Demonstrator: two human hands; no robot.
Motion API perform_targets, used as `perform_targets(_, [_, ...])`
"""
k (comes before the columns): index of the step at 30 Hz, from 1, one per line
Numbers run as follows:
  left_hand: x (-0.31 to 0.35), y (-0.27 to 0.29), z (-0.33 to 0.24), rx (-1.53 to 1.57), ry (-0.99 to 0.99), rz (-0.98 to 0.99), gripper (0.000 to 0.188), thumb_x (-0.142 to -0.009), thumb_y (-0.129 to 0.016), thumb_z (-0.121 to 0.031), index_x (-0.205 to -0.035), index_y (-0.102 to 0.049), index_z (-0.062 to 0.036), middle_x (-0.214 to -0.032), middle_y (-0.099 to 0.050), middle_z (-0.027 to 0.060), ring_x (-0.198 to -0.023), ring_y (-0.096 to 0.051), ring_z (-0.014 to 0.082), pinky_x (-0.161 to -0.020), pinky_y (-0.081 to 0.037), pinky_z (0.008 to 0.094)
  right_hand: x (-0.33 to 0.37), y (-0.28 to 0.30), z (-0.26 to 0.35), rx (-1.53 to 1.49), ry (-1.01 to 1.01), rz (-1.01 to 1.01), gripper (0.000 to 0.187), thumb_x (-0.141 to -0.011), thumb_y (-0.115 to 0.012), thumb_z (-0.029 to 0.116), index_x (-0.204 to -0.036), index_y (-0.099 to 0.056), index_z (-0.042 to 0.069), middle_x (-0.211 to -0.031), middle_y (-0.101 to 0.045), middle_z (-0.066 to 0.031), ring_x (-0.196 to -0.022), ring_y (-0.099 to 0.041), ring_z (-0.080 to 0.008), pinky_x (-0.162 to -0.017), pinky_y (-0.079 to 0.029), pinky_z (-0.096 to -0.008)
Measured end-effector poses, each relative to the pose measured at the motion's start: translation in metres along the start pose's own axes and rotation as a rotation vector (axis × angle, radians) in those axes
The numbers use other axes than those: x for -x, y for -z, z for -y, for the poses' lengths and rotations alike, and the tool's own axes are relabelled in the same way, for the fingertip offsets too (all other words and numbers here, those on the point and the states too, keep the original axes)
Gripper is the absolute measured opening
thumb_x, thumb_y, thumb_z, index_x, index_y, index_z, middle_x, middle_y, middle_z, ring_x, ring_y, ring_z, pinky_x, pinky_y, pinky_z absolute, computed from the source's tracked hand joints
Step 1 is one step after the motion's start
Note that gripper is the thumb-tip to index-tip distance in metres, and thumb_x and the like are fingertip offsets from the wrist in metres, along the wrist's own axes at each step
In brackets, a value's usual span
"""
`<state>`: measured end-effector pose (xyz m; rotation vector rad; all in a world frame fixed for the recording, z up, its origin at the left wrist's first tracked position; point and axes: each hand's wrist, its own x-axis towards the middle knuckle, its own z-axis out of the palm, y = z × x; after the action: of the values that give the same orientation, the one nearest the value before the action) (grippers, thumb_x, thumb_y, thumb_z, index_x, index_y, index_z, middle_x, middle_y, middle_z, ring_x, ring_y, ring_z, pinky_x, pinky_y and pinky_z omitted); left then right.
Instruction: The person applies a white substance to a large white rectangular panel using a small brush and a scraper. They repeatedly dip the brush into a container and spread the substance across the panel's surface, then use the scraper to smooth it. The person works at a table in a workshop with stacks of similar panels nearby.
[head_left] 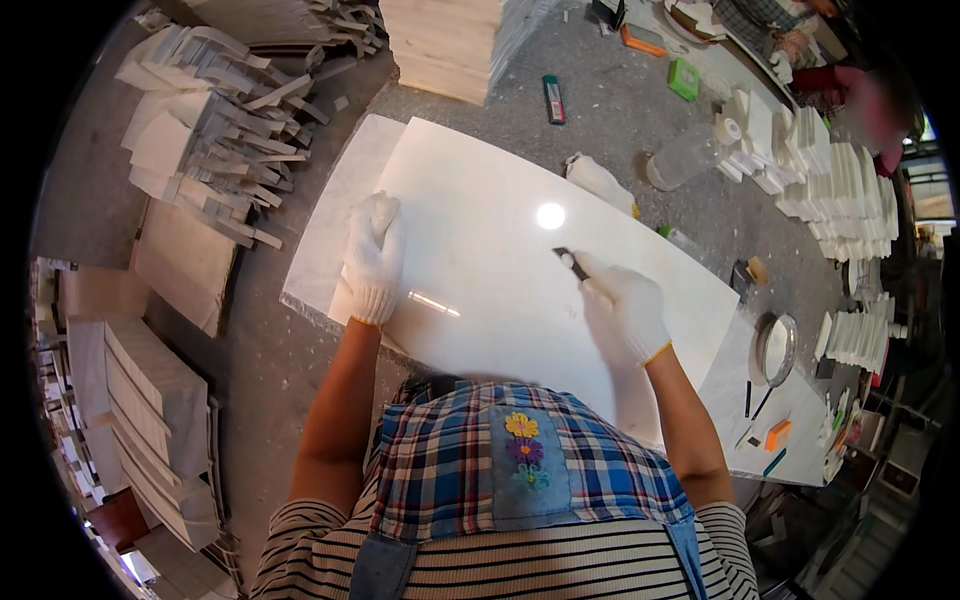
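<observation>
A large glossy white sheet point(480, 250) lies in front of me on a pale slab point(322, 225). My left hand point(374, 250), in a white knit glove, is closed at the sheet's left edge, thumb and fingers drawn together; some fingertips are hidden. Toward the right, my gloved right hand point(630, 300) grips a small dark utility knife point(572, 262). Its blade points up and left over the sheet; whether the tip touches the surface I cannot tell. A round bright reflection shows just above it.
Behind the sheet are a clear plastic bottle point(690, 155), a crumpled white cloth point(598, 178) and a green box point(684, 79). Stacked white pieces point(840, 190) line the right. A glass dish point(776, 348) stands nearby. Pale strips point(205, 130) are piled left. Another person point(875, 115) sits far right.
</observation>
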<state>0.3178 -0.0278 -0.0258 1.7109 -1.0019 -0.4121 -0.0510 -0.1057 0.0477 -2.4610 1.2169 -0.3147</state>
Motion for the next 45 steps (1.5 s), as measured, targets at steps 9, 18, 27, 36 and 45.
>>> perform_targets(9, [0.001,0.002,-0.013,0.012,0.044,-0.003,0.031,-0.104,-0.065,-0.008,-0.134,-0.062,0.0006,-0.106,-0.069,0.0063,-0.089,-0.062,0.0128,-0.079,-0.051,0.0271,0.005,-0.003,0.013,0.090,-0.110,0.058,0.041,-0.098,-0.068,0.023,-0.139,-0.070,0.024,-0.090,-0.071,-0.0127,-0.087,-0.071,-0.0343,-0.075,-0.054,-0.0467])
perform_targets(18, [0.003,0.001,-0.004,0.033,0.025,-0.006,0.031,-0.105,-0.065,-0.008,-0.134,-0.062,-0.0006,-0.096,-0.067,0.0001,-0.074,-0.057,0.0053,-0.066,-0.049,0.0222,0.008,-0.011,0.009,-0.011,-0.104,-0.054,0.044,-0.100,-0.066,0.028,-0.144,-0.063,0.029,-0.089,-0.071,-0.0128,-0.085,-0.070,-0.0359,-0.074,-0.053,-0.0494])
perform_targets(27, [0.001,-0.002,-0.006,0.076,0.035,-0.011,0.032,-0.104,-0.065,-0.007,-0.135,-0.061,-0.0001,-0.108,-0.068,0.0055,-0.089,-0.061,0.0119,-0.079,-0.050,0.0258,0.001,-0.004,0.017,0.035,-0.099,0.017,0.043,-0.100,-0.063,0.025,-0.143,-0.063,0.027,-0.088,-0.071,-0.0142,-0.084,-0.070,-0.0369,-0.074,-0.053,-0.0499])
perform_targets(36, [0.002,0.001,-0.010,0.157,0.092,0.030,0.031,-0.102,-0.063,-0.004,-0.132,-0.064,0.0021,-0.132,-0.070,0.0173,-0.120,-0.067,0.0256,-0.105,-0.052,0.0344,0.007,-0.014,0.010,0.067,-0.090,0.041,0.041,-0.100,-0.064,0.025,-0.141,-0.066,0.028,-0.091,-0.072,-0.0143,-0.085,-0.070,-0.0368,-0.075,-0.054,-0.0487])
perform_targets(45, [0.000,0.003,0.003,0.092,0.038,0.038,0.040,-0.105,-0.065,-0.008,-0.143,-0.057,0.0007,-0.115,-0.070,0.0046,-0.083,-0.059,0.0047,-0.071,-0.051,0.0223,0.009,0.008,0.044,-0.197,-0.295,0.022,0.042,-0.101,-0.065,0.026,-0.143,-0.069,0.023,-0.100,-0.075,-0.0167,-0.092,-0.073,-0.0322,-0.084,-0.056,-0.0411])
